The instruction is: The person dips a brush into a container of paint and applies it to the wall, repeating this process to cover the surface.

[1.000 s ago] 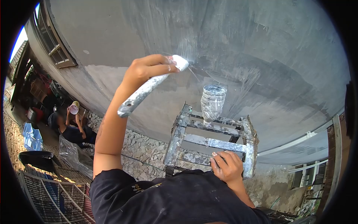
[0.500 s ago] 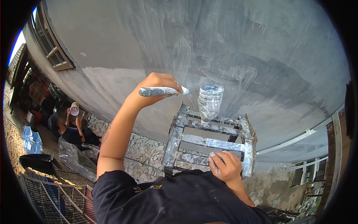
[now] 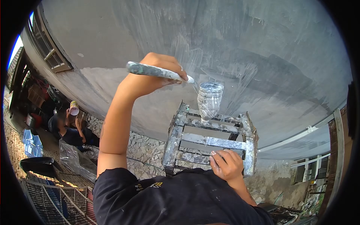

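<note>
My left hand (image 3: 161, 73) is closed round the paint-smeared handle of a paintbrush (image 3: 144, 70), raised in front of the wall. The brush slants slightly down to the right, and its tip end comes close to the rim of a paint-coated cup (image 3: 210, 101), which looks like a cut-off bottle turned upside down. Pale paint runs down the cup's sides. It stands on a spattered slatted wooden stand (image 3: 215, 141). Near my body, my right hand (image 3: 228, 165) overlaps the stand's near side, its fingers loosely bent and apart, with paint on a fingertip.
The grey wall (image 3: 112, 37), streaked with darker wet-looking patches, curves across the view. Broken stones (image 3: 144, 150) cover the ground below. At left, a person (image 3: 71, 129) sits holding a can (image 3: 74, 108), near a blue crate (image 3: 33, 143) and a wire rack (image 3: 56, 202).
My left hand has moved up and slightly left with the paintbrush, whose handle end now tips higher. My right hand stays nearly where it was, by the stand.
</note>
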Tool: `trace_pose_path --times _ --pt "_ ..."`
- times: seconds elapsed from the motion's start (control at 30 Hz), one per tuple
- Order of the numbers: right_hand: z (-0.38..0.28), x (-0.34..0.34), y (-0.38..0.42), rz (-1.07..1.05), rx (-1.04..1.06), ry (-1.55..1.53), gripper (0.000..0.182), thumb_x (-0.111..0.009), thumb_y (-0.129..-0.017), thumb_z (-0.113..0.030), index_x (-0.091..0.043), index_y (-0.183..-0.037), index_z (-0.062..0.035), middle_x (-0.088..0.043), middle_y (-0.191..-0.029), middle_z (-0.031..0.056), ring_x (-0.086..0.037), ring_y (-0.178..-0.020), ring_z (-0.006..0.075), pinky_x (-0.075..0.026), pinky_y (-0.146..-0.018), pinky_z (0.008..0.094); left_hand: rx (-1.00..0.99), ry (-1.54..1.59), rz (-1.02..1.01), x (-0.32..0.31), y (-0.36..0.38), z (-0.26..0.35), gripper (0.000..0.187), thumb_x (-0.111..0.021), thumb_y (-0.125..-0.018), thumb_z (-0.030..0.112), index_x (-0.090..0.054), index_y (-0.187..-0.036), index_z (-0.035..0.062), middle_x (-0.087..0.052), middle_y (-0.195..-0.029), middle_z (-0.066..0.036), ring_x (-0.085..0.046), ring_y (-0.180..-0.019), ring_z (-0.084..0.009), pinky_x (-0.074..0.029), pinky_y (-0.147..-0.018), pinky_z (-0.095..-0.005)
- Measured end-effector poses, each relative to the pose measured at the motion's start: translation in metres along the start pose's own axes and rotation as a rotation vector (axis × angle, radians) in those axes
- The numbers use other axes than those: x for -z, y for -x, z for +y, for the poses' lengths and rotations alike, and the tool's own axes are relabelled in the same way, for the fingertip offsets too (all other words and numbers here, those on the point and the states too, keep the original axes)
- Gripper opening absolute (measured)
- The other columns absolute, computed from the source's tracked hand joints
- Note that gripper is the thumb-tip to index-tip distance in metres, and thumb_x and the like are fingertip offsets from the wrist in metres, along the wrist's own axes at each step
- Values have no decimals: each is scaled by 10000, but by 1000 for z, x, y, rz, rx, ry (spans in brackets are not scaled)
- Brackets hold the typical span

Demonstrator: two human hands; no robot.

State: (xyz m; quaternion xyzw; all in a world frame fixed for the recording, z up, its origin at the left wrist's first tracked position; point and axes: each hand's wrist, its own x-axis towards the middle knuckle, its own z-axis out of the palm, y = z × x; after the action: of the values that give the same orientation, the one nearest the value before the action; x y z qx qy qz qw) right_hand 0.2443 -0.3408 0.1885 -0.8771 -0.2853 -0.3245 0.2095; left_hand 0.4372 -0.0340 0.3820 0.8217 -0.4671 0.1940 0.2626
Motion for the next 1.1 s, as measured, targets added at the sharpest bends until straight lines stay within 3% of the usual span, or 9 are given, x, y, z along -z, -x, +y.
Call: trace_pose_path --times 0.07,0.17,0.3,0.4,0.63,0.8,0.93,1.07,1.1 --pt "0 0 0 6 -3 4 217 -833 -802 -158 -774 -1006 -114 -707 -932 32 -685 -847 233 -548 -701 347 58 32 -39 -20 3 -14 149 -806 -800 -4 -814 -927 74 -779 -910 -75 -745 -824 -258 -601 -727 -366" --pt "0 -1 1 4 6 10 216 -835 -797 -158 -771 -999 -116 -703 -927 29 -684 -846 232 -550 -700 348 48 33 17 -35 -2 -25 141 -799 -820 8 -814 -939 82 -782 -929 -70 -747 -827 -257 -604 -727 -364" --pt "0 -1 0 14 10 6 215 -838 -795 -160 -772 -994 -116 -703 -926 29 -686 -849 232 -553 -696 350 -34 24 106 -24 -22 -13 201 -844 -771 -2 -811 -950 84 -787 -956 -74 -772 -919 -244 -630 -793 -339" --pt "-1 0 -2 21 10 -3 225 -847 -773 -135 -777 -985 -102 -702 -917 42 -690 -819 243 -554 -693 354 -202 -127 355 -11 -31 2 156 -864 -783 58 -805 -926 76 -793 -951 -61 -789 -966 -225 -648 -817 -320" --pt "0 -1 0 30 15 11 200 -839 -795 -159 -773 -979 -117 -705 -913 31 -688 -829 231 -552 -685 346 -104 -145 249 5 -6 15 171 -865 -773 33 -803 -929 65 -790 -934 -69 -784 -918 -224 -640 -783 -316" --pt "0 -1 0 23 16 17 194 -839 -797 -161 -772 -973 -118 -703 -911 28 -688 -829 228 -550 -684 340 254 38 20 -12 34 -6 203 -870 -763 30 -795 -951 45 -774 -918 -97 -739 -824 -270 -587 -717 -367" --pt "-1 -1 -1 20 28 19 195 -839 -798 -163 -772 -976 -119 -702 -912 25 -688 -828 226 -550 -684 338 365 69 -46 -51 57 -23 200 -860 -773 31 -794 -960 53 -772 -933 -98 -728 -847 -290 -581 -735 -380" --pt "0 -3 1 8 28 12 200 -844 -796 -165 -772 -978 -121 -702 -914 23 -687 -826 226 -548 -681 337 310 -3 -1 -52 56 -29 183 -849 -784 25 -793 -956 55 -776 -945 -95 -742 -875 -284 -594 -766 -374" --pt "0 -3 0 18 35 14 202 -846 -794 -161 -771 -977 -118 -701 -912 24 -685 -822 225 -546 -675 338 251 -57 93 -41 49 -27 177 -840 -789 12 -793 -955 51 -780 -957 -93 -755 -907 -272 -605 -795 -363"
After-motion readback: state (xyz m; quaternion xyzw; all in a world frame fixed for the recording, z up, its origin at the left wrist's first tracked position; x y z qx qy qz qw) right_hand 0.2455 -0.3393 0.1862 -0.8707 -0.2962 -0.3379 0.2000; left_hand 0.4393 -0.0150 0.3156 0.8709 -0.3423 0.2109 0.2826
